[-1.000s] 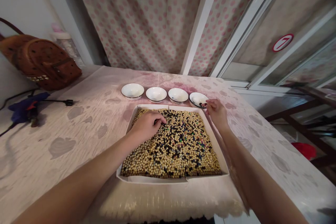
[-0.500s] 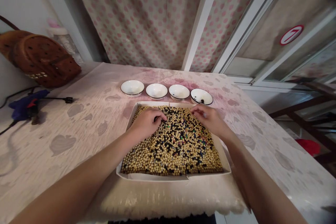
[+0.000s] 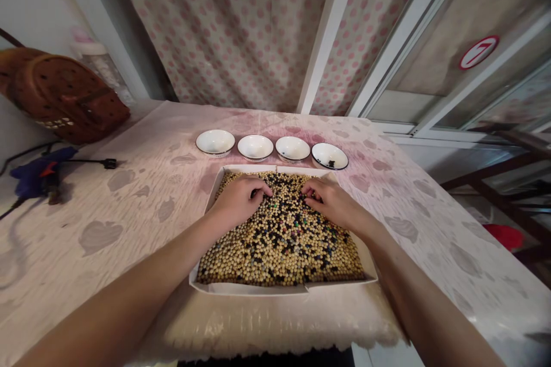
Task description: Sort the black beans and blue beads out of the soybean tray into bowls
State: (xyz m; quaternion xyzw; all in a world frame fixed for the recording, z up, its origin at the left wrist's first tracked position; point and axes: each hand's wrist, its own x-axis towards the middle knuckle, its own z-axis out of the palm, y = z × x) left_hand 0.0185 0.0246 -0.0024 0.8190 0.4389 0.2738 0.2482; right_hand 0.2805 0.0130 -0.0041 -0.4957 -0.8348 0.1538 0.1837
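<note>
A shallow white cardboard box (image 3: 247, 288) is filled with small yellow beans (image 3: 241, 258), with black beans (image 3: 275, 235) and a few coloured bits mixed through the middle. My left hand (image 3: 241, 198) rests over the left back part of the beans, fingers curled and thumb close to the index finger; whatever lies between them is too small to make out. Over the right back part of the box, my right hand (image 3: 329, 200) has its thumb and fingers apart, tips just at the beans. Directly behind it stands a white bowl (image 3: 322, 153) with some dark beans inside.
Three more dark-rimmed white bowls, the leftmost bowl (image 3: 215, 142) among them, continue the row behind the box. On the left lie a blue glue gun (image 3: 41, 171), a black plug (image 3: 109, 164) and a brown backpack (image 3: 77, 94). A patterned cloth (image 3: 142, 229) covers the table.
My right hand has moved left and slightly toward me, from the box's back right edge by the rightmost bowl to over the beans. My left hand stays almost in place.
</note>
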